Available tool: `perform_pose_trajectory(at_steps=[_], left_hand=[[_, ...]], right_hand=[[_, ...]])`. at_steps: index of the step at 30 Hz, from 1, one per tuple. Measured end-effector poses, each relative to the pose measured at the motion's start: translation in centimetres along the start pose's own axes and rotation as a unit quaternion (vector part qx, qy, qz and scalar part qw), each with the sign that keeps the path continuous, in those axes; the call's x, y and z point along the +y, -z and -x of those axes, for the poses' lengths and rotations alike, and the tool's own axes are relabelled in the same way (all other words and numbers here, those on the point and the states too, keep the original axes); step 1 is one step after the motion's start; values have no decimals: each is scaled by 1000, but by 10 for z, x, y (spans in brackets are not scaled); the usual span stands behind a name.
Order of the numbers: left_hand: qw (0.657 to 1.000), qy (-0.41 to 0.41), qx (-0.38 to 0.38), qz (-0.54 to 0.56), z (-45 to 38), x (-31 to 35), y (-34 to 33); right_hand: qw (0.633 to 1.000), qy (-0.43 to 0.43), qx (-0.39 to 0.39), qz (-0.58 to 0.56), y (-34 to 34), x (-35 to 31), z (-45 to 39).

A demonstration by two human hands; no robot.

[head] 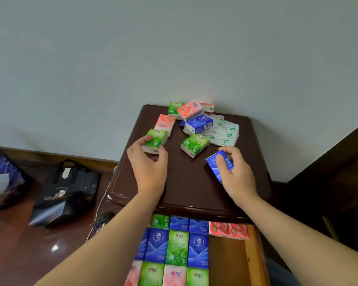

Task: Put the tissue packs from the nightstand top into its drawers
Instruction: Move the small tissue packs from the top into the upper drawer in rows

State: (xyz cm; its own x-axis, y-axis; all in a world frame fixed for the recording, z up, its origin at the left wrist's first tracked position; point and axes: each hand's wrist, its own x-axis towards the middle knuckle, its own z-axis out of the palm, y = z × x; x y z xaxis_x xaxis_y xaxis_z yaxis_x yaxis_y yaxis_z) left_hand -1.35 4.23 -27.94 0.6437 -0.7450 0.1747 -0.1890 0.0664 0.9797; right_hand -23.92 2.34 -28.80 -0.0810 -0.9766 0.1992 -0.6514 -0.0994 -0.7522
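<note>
With left hand (pixel 148 162) pinching green pack (pixel 155 139) and right hand (pixel 237 172) gripping blue pack (pixel 219 165), lift clear, lower into drawer (pixel 227 263) gap beside rows.

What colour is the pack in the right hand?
Blue pack, pinched by the right hand; head view.

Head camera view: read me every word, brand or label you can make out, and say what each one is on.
"Cha...", the rest blurred: black tote bag on the floor.
"DAON", repeated in green: white plastic wrapper on the nightstand.
Tissue packs, including the green pack in the left hand, the blue pack in the right hand, and those in the drawer: logos and print too blurred to read.
</note>
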Motion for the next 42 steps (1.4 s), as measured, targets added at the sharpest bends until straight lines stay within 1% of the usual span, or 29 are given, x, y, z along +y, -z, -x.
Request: perform_pose_trajectory(at_steps=[4,7,11,13,15,18,21,23,27,30,34,39,42], left_hand=[[997,52,-27,42,53,9,36],[995,56,-52,58,87,23,61],[995,50,-80,4,125,26,87],[993,49,-107,-15,146,21,99],[989,50,-124,-57,169,9,110],[978,89,-166,-92,201,-6,121],[968,125,-202,-86,224,-13,126],[967,130,-208,-69,231,-12,125],[966,145,-211,-16,239,-9,121],[969,130,-207,-24,242,-6,122],[971,118,-205,-25,242,-10,120],[968,81,-224,-74,244,-13,120],[966,62,-232,-101,245,-13,121]], right_hand=[[999,-39,-14,-2,5,-10,4],[996,-69,-28,-51,13,-21,12],[993,-77,-7,-91,29,-43,43],[988,-76,-1,-132,39,-51,74],[979,-94,-7,-179,47,-46,113],[962,-174,-32,-207,51,-21,174],[945,-275,-55,-166,43,10,215],[928,-330,-58,-159,36,22,226],[896,-385,-64,-213,22,32,229],[874,-418,-39,-245,14,35,229],[855,-443,-17,-269,8,43,229],[837,-446,0,-316,2,47,227],[834,-440,4,-333,-1,48,226]])
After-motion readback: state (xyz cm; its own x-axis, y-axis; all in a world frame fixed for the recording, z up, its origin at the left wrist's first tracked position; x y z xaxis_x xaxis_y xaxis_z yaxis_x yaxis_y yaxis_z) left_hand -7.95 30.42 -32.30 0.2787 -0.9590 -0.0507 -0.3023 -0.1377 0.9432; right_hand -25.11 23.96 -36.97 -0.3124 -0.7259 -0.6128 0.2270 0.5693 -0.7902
